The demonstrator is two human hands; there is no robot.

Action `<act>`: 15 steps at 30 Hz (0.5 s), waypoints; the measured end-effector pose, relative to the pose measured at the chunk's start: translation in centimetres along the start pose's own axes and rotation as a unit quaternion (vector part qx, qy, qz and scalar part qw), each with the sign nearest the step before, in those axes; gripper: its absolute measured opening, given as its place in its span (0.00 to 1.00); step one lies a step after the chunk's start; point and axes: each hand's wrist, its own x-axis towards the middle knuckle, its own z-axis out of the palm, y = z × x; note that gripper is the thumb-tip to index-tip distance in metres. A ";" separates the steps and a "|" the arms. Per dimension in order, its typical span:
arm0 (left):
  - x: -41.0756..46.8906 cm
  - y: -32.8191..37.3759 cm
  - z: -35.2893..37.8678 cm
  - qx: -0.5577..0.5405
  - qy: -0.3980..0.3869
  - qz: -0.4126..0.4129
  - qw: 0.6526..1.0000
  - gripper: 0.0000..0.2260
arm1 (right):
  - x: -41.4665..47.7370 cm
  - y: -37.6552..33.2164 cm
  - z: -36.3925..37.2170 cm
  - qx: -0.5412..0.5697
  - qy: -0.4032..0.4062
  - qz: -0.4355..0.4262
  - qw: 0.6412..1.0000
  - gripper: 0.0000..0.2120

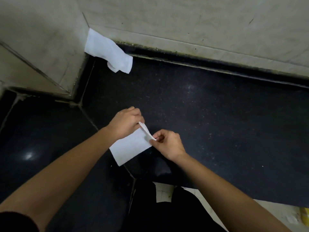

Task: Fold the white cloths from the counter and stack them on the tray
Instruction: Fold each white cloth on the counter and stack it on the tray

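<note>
Item: white cloth [130,148], middle of bench [217,114]: thin, limp, light, likely slides on polished stone. Left hand [124,123] and right hand [168,143] fingers pinch its lifted 1 o'clock edge; grip corners. Also: second cloth [108,51], crumpled, 11 o'clock.

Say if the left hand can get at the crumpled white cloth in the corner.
Likely yes: bare black counter separates the crumpled white cloth from the left hand, which pinches the flat white cloth.
</note>
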 end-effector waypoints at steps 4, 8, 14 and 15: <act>-6.9 -2.0 1.5 -0.056 0.080 -0.075 0.992 0.10 | -1.4 -1.7 3.7 -0.033 -0.076 -0.062 0.995 0.06; -12.1 -3.6 3.2 -0.054 0.089 -0.157 0.982 0.10 | -1.9 -3.3 7.9 -0.102 -0.129 -0.121 0.979 0.10; -14.2 -4.5 4.6 -0.075 0.123 -0.193 0.971 0.09 | -2.7 -4.3 12.0 -0.194 -0.127 -0.196 0.953 0.12; -14.2 -4.5 4.8 -0.077 0.128 -0.192 0.970 0.09 | -2.7 -4.3 12.3 -0.218 -0.124 -0.209 0.945 0.11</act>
